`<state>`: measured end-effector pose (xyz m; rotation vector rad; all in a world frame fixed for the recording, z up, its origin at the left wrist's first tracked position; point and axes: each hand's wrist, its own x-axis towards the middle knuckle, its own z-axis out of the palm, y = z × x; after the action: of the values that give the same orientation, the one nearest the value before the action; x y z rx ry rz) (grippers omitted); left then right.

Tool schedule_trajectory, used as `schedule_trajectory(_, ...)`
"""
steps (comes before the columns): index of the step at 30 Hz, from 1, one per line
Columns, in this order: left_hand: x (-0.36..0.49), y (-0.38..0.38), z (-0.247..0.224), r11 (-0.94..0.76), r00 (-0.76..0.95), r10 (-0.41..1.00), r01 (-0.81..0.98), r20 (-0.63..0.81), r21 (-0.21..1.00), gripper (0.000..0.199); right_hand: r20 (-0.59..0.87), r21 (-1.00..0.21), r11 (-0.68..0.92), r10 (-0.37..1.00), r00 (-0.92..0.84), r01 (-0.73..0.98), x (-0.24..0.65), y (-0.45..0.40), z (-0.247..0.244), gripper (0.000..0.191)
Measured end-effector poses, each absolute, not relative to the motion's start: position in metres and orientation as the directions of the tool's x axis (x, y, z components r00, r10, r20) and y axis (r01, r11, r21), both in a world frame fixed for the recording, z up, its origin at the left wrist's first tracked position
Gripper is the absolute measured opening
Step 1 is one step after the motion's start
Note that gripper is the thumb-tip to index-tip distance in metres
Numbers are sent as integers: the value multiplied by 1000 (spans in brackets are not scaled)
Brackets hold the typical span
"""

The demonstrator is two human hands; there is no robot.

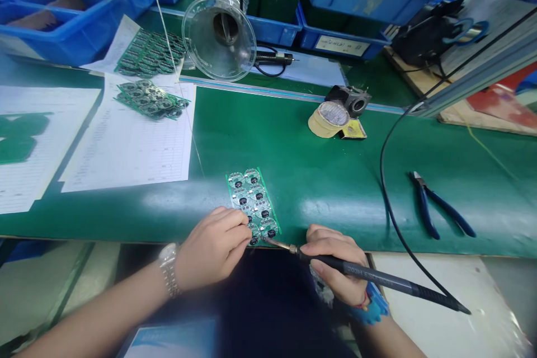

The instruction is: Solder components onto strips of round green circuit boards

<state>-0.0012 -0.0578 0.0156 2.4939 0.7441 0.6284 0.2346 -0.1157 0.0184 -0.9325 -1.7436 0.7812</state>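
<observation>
A green panel of round circuit boards with black parts [259,197] lies at the bench's front edge. Over its lower left side rests my left hand [218,243], fingers closed together in a pinch. What sits between those fingertips is hidden. My right hand [339,263] grips a black soldering iron [377,278] like a pen. The iron's tip reaches the panel's lower end, close to my left fingertips. Its cable loops up on the right.
Blue-handled cutters [436,207] lie right. A round tin [328,119] sits by a black iron stand [354,102]. More panels [151,99] rest on paper sheets [134,151] at left. Behind are a clear fume funnel [197,45] and blue bins [84,39].
</observation>
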Motion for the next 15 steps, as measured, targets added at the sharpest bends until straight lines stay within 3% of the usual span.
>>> schedule_trajectory(10,0,-55,20,-761,728,603,401,326,510,22,428,-864,465,881,-202,194,237,-118,13,19)
schedule_trajectory(15,-2,-30,37,-791,636,610,523,472,317,19,404,-911,408,912,-70,62,243,-123,2,19)
